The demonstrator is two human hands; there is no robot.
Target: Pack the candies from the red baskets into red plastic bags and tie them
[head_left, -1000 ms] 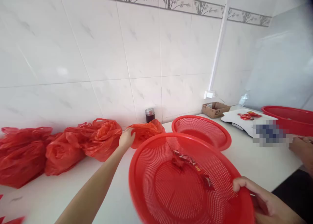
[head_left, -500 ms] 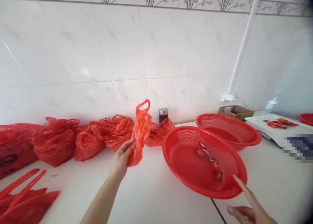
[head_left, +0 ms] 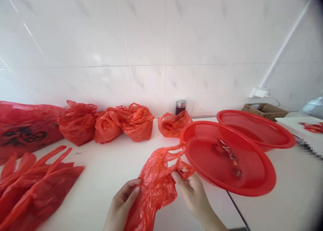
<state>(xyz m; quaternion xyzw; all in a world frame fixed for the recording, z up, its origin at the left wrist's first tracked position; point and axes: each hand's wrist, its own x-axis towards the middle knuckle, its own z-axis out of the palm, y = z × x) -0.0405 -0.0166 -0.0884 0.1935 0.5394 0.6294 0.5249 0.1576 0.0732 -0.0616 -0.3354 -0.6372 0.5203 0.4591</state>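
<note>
A thin red plastic bag [head_left: 156, 180] hangs crumpled between my two hands, low over the white table. My left hand [head_left: 123, 204] pinches its left edge between thumb and fingers. Near the bag's handles, my right hand [head_left: 190, 190] grips the gathered plastic. One handle loop reaches up to the rim of the nearer red basket [head_left: 202, 167]. Inside that basket lie several small red wrapped packets [head_left: 228, 157]. I cannot make out anything inside the held bag.
Several filled red bags [head_left: 78, 123] stand along the tiled wall, with flat red bags [head_left: 47, 187] at front left. A dark flask with a silver lid [head_left: 180, 106] stands behind an open red bag [head_left: 174, 123]. Another red basket [head_left: 257, 130] and a cardboard box [head_left: 264, 111] are at right.
The bag has come down and nearer to me in my left hand. My right hand has moved left from beside the basket and taken hold of the bag. The view has turned left and downward.
</note>
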